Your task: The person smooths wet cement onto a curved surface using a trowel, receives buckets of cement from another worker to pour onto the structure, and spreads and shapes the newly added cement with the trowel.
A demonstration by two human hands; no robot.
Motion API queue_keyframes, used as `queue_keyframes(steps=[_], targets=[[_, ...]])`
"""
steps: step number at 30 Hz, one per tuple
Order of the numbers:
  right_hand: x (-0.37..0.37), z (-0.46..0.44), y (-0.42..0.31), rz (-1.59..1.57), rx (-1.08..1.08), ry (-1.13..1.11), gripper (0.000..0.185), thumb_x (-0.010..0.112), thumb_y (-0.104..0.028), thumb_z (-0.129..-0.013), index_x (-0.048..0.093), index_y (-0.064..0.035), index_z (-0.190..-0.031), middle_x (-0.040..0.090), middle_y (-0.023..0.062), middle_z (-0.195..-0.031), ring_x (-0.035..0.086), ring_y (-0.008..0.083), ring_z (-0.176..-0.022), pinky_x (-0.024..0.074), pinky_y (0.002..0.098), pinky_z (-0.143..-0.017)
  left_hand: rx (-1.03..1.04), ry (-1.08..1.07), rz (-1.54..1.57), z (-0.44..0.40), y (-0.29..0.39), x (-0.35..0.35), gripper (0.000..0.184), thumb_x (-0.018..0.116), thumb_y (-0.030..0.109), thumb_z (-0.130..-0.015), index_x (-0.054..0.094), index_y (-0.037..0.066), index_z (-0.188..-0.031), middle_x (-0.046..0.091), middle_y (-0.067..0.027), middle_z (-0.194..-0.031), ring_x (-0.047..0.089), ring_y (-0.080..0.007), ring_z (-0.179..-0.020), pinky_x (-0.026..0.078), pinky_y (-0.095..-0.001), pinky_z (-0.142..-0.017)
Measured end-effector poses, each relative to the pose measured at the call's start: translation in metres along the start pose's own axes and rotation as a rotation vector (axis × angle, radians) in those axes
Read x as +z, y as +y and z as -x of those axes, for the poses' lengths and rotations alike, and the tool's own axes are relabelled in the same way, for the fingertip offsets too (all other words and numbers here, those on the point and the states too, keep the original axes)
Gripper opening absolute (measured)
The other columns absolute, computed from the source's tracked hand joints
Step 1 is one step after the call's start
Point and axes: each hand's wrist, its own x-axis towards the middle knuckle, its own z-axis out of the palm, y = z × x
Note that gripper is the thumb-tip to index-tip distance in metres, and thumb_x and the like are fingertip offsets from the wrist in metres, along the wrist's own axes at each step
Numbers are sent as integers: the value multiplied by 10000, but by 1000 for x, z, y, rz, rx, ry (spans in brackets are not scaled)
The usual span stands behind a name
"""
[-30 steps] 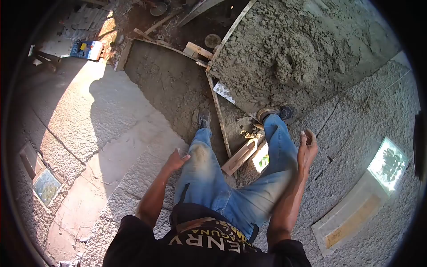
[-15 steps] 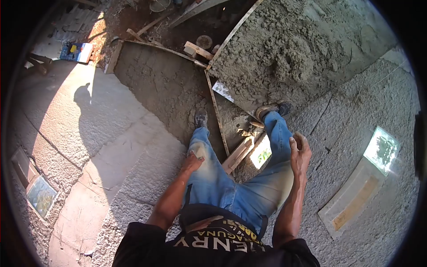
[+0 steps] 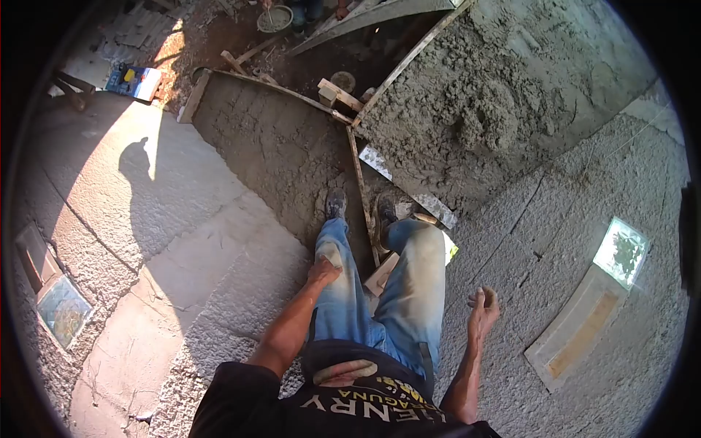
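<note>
My left hand (image 3: 325, 270) rests against the left knee of my jeans (image 3: 338, 292), its fingers curled in and no tool visible in it. Out to the side, my right hand (image 3: 483, 310) hangs in the air above rough concrete, thumb and fingers apart, holding nothing. My left shoe (image 3: 336, 203) stands on dark wet mortar (image 3: 263, 139), beside a thin wooden form strip (image 3: 358, 175). On the strip's other side is my right shoe (image 3: 385, 212), partly hidden by my raised knee. A long metal straightedge (image 3: 436, 209) lies along the lumpy fresh concrete (image 3: 475, 109).
Wooden boards (image 3: 339, 95) frame the mortar. A bucket (image 3: 275, 18) stands at the top, near another person's hand (image 3: 342, 12). Glass blocks are set in the concrete at right (image 3: 621, 252) and left (image 3: 64, 310). A blue-and-white package (image 3: 135, 82) lies at upper left.
My right leg has swung inward, its shoe now close to the form strip. My right hand has dropped away from the thigh. More of the straightedge shows, and another person has appeared at the top.
</note>
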Motion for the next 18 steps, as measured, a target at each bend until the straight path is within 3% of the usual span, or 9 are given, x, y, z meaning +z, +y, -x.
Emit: queue_keyframes(steps=[4, 6, 7, 9, 11, 12, 14, 16, 18], targets=[[55, -2, 14, -32, 38, -171, 326, 579, -236, -926, 592, 47, -1087, 628, 116, -912, 619, 163, -796, 508, 295, -705, 5, 35, 2, -10, -8, 16, 910, 615, 459, -815, 220, -134, -1380, 499, -293, -1289, 522, -405, -1176, 423, -426, -998], [85, -9, 17, 123, -41, -387, 371, 578, -269, -922, 598, 61, -1091, 644, 143, -960, 626, 190, -877, 500, 319, -785, 3, 19, 23, -10, -9, 14, 904, 609, 444, -818, 212, -143, -1378, 495, -296, -1292, 526, -407, -1171, 425, -425, -994], [102, -13, 16, 168, -43, -441, 420, 587, -300, -911, 602, 75, -1101, 651, 194, -999, 621, 247, -951, 475, 342, -873, 4, 4, 51, -12, -8, 12, 898, 603, 429, -821, 203, -152, -1377, 491, -300, -1295, 530, -409, -1166, 428, -424, -991], [131, -17, 10, 327, -82, -560, 471, 603, -310, -901, 567, 76, -1169, 626, 238, -1077, 601, 302, -1010, 459, 361, -910, -20, 20, 56, -19, -11, 11, 870, 598, 419, -823, 226, -132, -1384, 491, -288, -1304, 532, -404, -1166, 435, -422, -982], [171, -32, 53, 315, -145, -631, 565, 588, -373, -901, 516, 82, -1228, 578, 269, -1173, 571, 335, -1087, 444, 366, -941, -38, 18, 62, -27, -12, 22, 842, 593, 409, -825, 250, -112, -1391, 490, -275, -1313, 534, -399, -1165, 442, -420, -973], [177, -35, 33, 446, -229, -700, 616, 582, -396, -896, 479, 91, -1258, 542, 309, -1175, 542, 371, -1088, 425, 391, -949, -32, 17, 32, -34, -14, 22, 787, 590, 406, -828, 308, -83, -1377, 511, -262, -1297, 544, -390, -1156, 449, -424, -962], [217, -72, 165, 792, -682, -457, 646, 635, -375, -838, 478, 120, -1222, 512, 342, -1066, 496, 424, -1029, 400, 439, -930, -33, 52, 22, -50, -14, 6, 735, 586, 403, -831, 367, -53, -1364, 531, -249, -1280, 553, -382, -1146, 457, -428, -950], [233, -80, 145, 659, -596, -437, 687, 663, -378, -805, 463, 125, -1227, 495, 345, -1052, 481, 438, -1022, 392, 454, -929, -67, 162, 82, -64, -11, -14, 629, 586, 408, -842, 471, -14, -1293, 583, -237, -1208, 572, -380, -1112, 468, -447, -926], [227, -81, 117, 641, -467, -433, 938, 780, -338, -695, 283, 149, -1324, 434, 376, -1231, 468, 490, -1138, 429, 470, -958, -65, 255, 183, -73, -3, -52, 601, 593, 406, -844, 495, -20, -1257, 600, -242, -1169, 577, -389, -1094, 470, -457, -917]])
